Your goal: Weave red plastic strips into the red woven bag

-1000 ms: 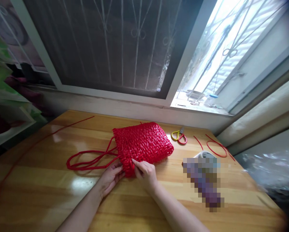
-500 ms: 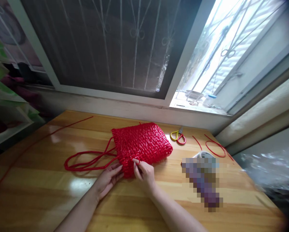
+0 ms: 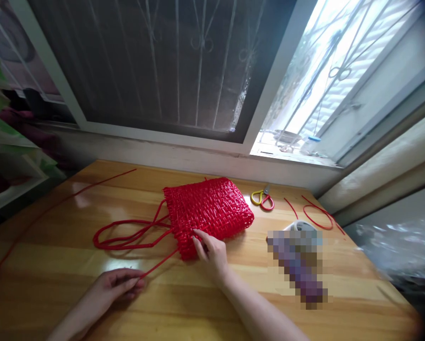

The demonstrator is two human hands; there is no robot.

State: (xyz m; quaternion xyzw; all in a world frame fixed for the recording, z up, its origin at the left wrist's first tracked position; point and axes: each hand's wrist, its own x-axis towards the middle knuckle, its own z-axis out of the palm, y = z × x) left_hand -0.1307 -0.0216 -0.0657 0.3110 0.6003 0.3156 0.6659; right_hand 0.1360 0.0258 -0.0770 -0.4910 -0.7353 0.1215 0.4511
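Note:
A red woven bag (image 3: 212, 210) lies flat on the wooden table (image 3: 198, 303), with red cord loops (image 3: 127, 234) trailing from its left side. My right hand (image 3: 210, 253) rests on the bag's near corner, fingers pressed against the weave. My left hand (image 3: 116, 284) sits lower left on the table, pinching one red cord strand (image 3: 159, 265) that runs taut up to the bag's near corner.
Yellow-and-red scissors (image 3: 262, 199) lie behind the bag on the right. Loose red cord pieces (image 3: 317, 215) lie at the far right. A blurred-out object (image 3: 297, 267) sits right of my hand. A long red cord (image 3: 56, 203) crosses the table's left. Barred windows stand behind.
My left hand has left the bag's corner and moved down and left, drawing a red strand out taut. My right hand stays on the bag.

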